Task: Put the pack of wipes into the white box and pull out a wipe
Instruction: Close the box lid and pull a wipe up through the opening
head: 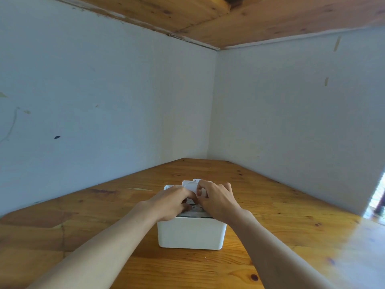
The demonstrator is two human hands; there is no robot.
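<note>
The white box [191,233] stands on the wooden table, its lid [190,185] raised at the far side. Both hands are over its open top. My left hand [170,202] reaches in from the left, fingers curled down onto the pack of wipes [192,206], of which only a small grey-white patch shows between the hands. My right hand [216,198] comes from the right, thumb and fingers pinched near the lid's lower edge and the pack's top. What exactly the fingers grip is hidden.
The wooden table [281,215] runs into a corner between two pale blue walls [104,101]. A wooden ceiling [270,15] hangs overhead. A bright opening [378,197] shows at the right edge.
</note>
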